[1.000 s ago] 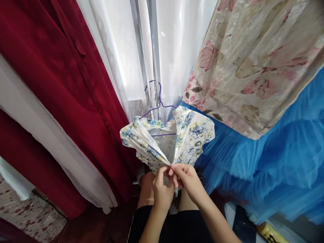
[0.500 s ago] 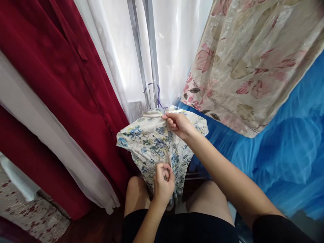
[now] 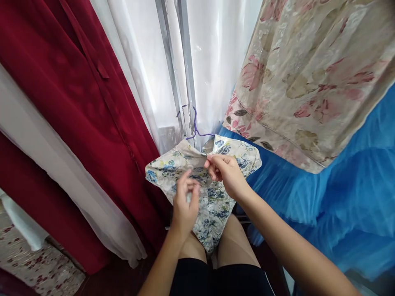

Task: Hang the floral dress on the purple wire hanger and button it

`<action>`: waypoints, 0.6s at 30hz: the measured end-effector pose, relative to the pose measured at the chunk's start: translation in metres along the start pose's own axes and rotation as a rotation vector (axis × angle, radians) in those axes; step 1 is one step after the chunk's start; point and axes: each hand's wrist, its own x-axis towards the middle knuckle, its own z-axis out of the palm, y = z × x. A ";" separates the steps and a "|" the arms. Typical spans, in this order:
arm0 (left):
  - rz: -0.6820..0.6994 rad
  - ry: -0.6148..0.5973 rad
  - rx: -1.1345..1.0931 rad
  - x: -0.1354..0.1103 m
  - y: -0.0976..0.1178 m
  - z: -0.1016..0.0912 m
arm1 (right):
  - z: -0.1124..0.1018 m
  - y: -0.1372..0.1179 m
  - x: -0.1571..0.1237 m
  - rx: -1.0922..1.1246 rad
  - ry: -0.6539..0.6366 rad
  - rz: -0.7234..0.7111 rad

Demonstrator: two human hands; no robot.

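A white floral garment (image 3: 188,164) with blue and green print, blouse-like at the top, hangs from a purple wire hanger (image 3: 195,123). My right hand (image 3: 226,170) pinches the front edge of its neckline, fingertips together at the top of the front seam. In front of the garment's chest, my left hand (image 3: 185,205) is slightly blurred, its thumb and fingers apart with nothing visible in them. The garment's lower end narrows to a point between my knees.
Grey metal uprights (image 3: 177,61) stand behind the hanger, before a white curtain (image 3: 212,61). Red drapes (image 3: 86,123) hang on the left. To the right are a beige floral cloth (image 3: 296,90) and blue gathered fabric (image 3: 308,201).
My left hand has let go of the garment's lower front and risen up and left. My right hand has moved slightly down, still pinching the neckline. The hanger's shoulder now shows more.
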 end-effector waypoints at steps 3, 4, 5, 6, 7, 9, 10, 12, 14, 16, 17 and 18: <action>0.187 -0.056 0.110 0.053 0.034 -0.008 | -0.004 -0.006 -0.010 -0.070 -0.042 -0.038; 0.222 -0.092 0.157 0.064 0.043 -0.009 | -0.006 -0.007 -0.012 -0.086 -0.057 -0.047; 0.249 -0.120 0.201 0.072 0.051 -0.009 | -0.007 -0.008 -0.013 -0.097 -0.072 -0.056; 0.273 -0.132 0.237 0.077 0.057 -0.008 | -0.009 -0.008 -0.012 -0.107 -0.087 -0.068; 0.297 -0.125 0.266 0.079 0.061 -0.008 | -0.011 -0.007 -0.010 -0.116 -0.099 -0.082; 0.339 -0.074 0.312 0.079 0.069 -0.007 | -0.013 0.002 -0.003 -0.123 -0.111 -0.102; 0.359 -0.037 0.336 0.078 0.071 -0.007 | -0.014 0.008 0.001 -0.120 -0.110 -0.095; 0.372 0.061 0.362 0.077 0.075 -0.012 | -0.014 0.023 0.008 -0.102 -0.095 -0.045; 0.318 0.177 0.315 0.081 0.073 -0.023 | -0.015 0.037 0.009 -0.092 -0.085 0.014; 0.211 0.296 0.157 0.088 0.063 -0.040 | -0.016 0.046 0.004 -0.105 -0.095 0.040; 0.152 0.358 0.052 0.093 0.054 -0.051 | -0.016 0.049 0.001 -0.115 -0.103 0.040; 0.091 0.422 -0.065 0.097 0.044 -0.063 | -0.016 0.050 -0.004 -0.123 -0.111 0.037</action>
